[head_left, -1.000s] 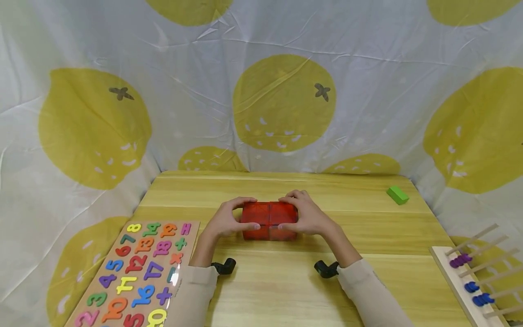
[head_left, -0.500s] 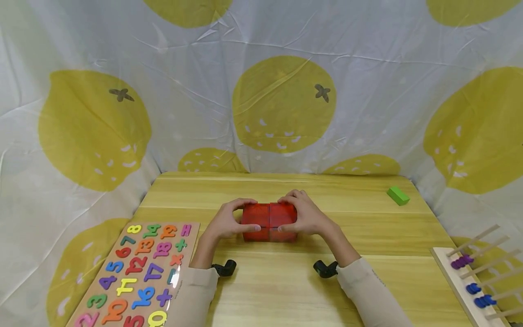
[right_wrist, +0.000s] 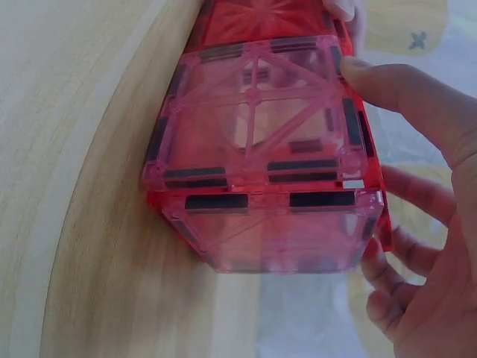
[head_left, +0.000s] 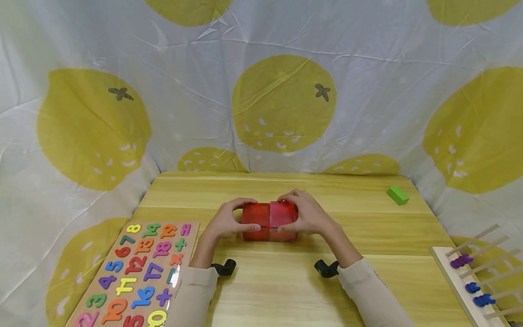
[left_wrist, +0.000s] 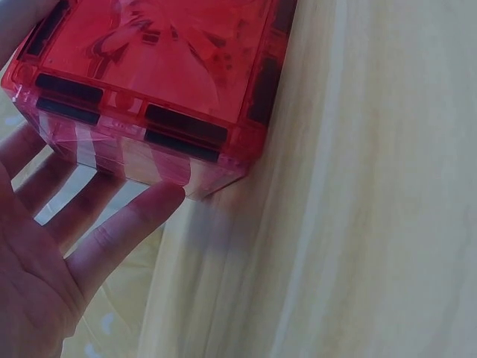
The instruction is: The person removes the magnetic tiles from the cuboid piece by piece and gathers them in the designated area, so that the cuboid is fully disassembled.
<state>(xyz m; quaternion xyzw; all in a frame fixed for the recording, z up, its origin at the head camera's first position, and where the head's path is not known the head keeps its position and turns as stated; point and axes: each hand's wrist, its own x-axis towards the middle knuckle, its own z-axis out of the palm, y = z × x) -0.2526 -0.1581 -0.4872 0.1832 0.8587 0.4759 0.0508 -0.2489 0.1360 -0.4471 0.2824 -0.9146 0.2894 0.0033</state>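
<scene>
Two boxes of clear red magnetic tiles sit side by side on the wooden table (head_left: 278, 286). My left hand (head_left: 229, 220) grips the left magnetic-tile box (head_left: 256, 215), thumb on the near side and fingers on the far side. In the left wrist view its fingertips (left_wrist: 168, 198) meet the side wall, below the dark magnets along the edge. My right hand (head_left: 308, 215) holds the right magnetic-tile box (head_left: 281, 214) the same way. In the right wrist view, the paler pink tile (right_wrist: 276, 239) on its end slants inward from the edge.
A number puzzle board (head_left: 139, 265) lies at the left, under the left forearm's side. A green block (head_left: 397, 195) lies at the far right. The wooden counting rack (head_left: 461, 284) with beads on pegs stands at the right edge. A lemon-print cloth (head_left: 282, 104) hangs behind.
Both hands stay nearly in place on the boxes. The right box's top has turned from deep red to a paler pink, its far edge a little higher than the left one's.
</scene>
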